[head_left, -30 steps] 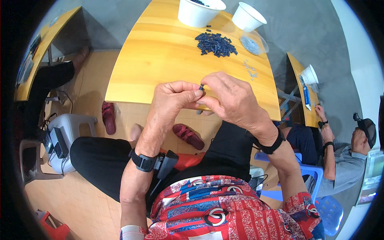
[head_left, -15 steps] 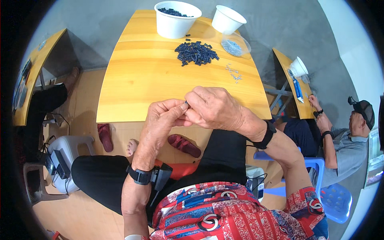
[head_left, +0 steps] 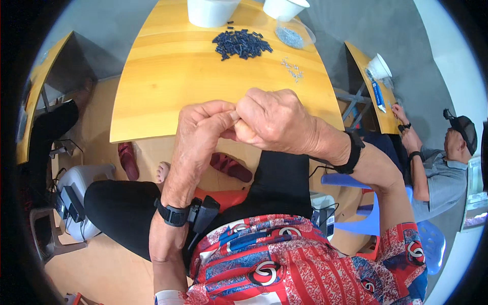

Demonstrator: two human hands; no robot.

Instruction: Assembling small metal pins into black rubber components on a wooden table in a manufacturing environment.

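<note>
My left hand (head_left: 206, 124) and my right hand (head_left: 274, 119) meet over the table's near edge. Both are closed, their fingertips pinched together. A small dark piece showed between the fingertips half a second ago; the fingers now cover it. Whatever else my right fingers grip is hidden. Beyond the hands lies a pile of short black pieces (head_left: 242, 44), tube-like in shape. To its right several small silvery metal pieces (head_left: 292, 70) are scattered on the wooden table (head_left: 173, 96). A clear shallow dish (head_left: 290, 37) behind them holds many more silvery pieces.
Two white tubs (head_left: 211, 12) stand at the table's far end. At the right, a person in a grey shirt (head_left: 439, 185) sits at another table (head_left: 384, 109). Blue plastic stools (head_left: 358, 208) stand beside me; a grey stool (head_left: 91, 190) is at the left.
My view has tilted, so the table and tubs sit higher in the picture. Both hands stay pinched together; my right fist has turned slightly, and the dark piece is now covered.
</note>
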